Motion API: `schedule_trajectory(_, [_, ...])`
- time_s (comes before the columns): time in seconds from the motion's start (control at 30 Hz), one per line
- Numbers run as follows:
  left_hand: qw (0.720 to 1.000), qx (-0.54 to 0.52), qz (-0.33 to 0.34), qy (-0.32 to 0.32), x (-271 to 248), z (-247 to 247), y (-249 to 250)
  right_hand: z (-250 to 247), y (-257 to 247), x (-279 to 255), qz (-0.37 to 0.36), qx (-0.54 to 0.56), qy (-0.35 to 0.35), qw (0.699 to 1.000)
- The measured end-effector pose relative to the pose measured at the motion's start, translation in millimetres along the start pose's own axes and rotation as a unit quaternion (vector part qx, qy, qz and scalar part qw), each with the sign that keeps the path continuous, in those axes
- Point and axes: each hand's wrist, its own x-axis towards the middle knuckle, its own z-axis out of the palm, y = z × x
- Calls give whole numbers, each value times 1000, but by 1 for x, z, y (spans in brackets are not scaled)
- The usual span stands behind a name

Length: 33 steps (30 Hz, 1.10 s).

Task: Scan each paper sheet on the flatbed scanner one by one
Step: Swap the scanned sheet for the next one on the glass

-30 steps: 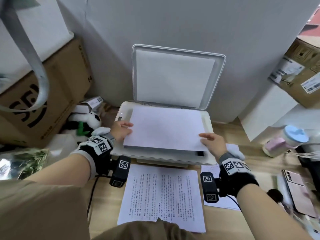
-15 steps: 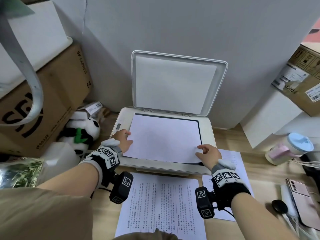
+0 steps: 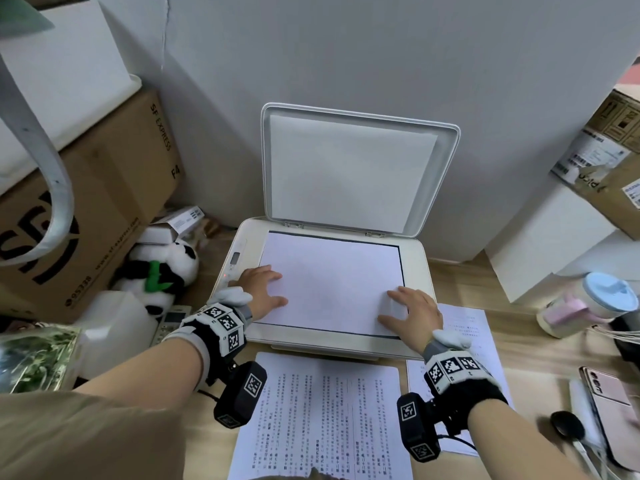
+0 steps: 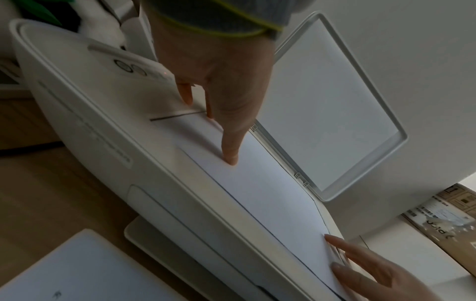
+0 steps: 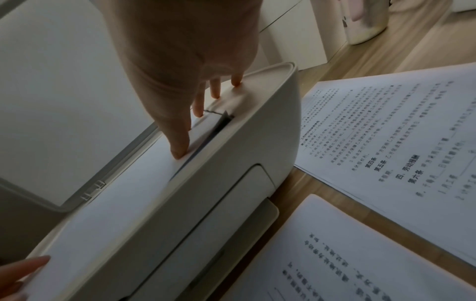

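Observation:
A white flatbed scanner point(image 3: 420, 271) stands against the wall with its lid point(image 3: 349, 168) raised. A blank-side-up paper sheet point(image 3: 332, 278) lies flat on the glass. My left hand point(image 3: 261, 291) presses straight fingers on the sheet's near-left part; the thumb point(image 4: 231, 150) touches the paper. My right hand point(image 3: 410, 311) presses flat on the near-right corner, fingers point(image 5: 180, 140) at the sheet's right edge. A printed sheet point(image 3: 322, 417) lies on the desk in front of the scanner, another printed sheet point(image 3: 474, 327) to its right.
Cardboard boxes point(image 3: 90, 209) and a panda plush point(image 3: 162, 268) crowd the left side. A white box point(image 3: 543, 237), a pink-and-blue cup point(image 3: 588, 303), a phone point(image 3: 609, 393) and cables lie at right. Wooden desk point(image 3: 460, 282) shows between them.
The sheet went from tilted above the glass to lying flat and squared on it. Both hands moved from holding its side edges to pressing down on its near corners.

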Motion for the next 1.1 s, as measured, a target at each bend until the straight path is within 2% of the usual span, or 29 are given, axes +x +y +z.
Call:
schedule_trajectory(0.77, [1000, -6, -10, 0, 10, 4, -3, -4, -6, 0, 15, 10, -6, 1000])
schedule_trajectory(0.87, [1000, -3, -4, 22, 10, 1, 0, -4, -7, 1, 26, 31, 12, 999])
schedule_trajectory(0.97, [991, -89, -2, 100, 21, -9, 3, -4, -9, 4, 64, 145, 100, 982])
schedule_trajectory(1.03, [972, -188, -8, 139, 35, -23, 8, -6, -9, 6, 93, 230, 154, 957])
schedule_trajectory(1.1, [953, -261, -29, 154, 50, -44, 19, -10, -8, 8, 110, 278, 172, 939])
